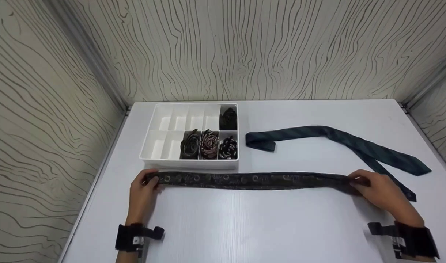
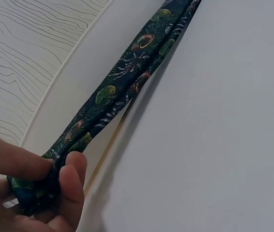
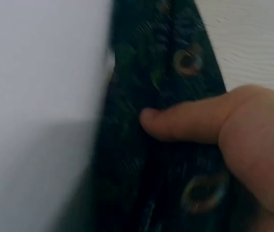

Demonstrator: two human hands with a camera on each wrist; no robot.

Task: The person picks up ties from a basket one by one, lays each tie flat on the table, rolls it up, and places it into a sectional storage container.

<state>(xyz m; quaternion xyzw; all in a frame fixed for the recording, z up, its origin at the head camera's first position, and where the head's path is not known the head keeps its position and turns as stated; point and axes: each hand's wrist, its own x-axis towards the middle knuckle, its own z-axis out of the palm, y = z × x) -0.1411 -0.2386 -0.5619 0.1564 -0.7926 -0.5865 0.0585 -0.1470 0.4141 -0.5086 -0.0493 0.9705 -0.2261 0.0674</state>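
Observation:
A dark patterned necktie [image 1: 245, 180] is stretched sideways between both hands, in front of the white box. At its left end my left hand [image 1: 144, 186] pinches the cloth between thumb and fingers; the left wrist view shows leaf and shell-like figures on the tie [image 2: 122, 72] and a bunched end in the fingers. My right hand [image 1: 376, 190] grips the other end, its thumb [image 3: 185, 121] pressed flat on the fabric in the right wrist view. The right fingers behind the tie are hidden there.
A white divided box [image 1: 189, 162] holds several rolled ties, among them a reddish one [image 1: 209, 144] and a black-and-white one [image 1: 228, 148]. A dark green striped tie [image 1: 299, 133] lies loosely on the white table [image 1: 259, 230], its ends near my right hand. Wood-patterned panels [image 1: 245, 51] stand around the table.

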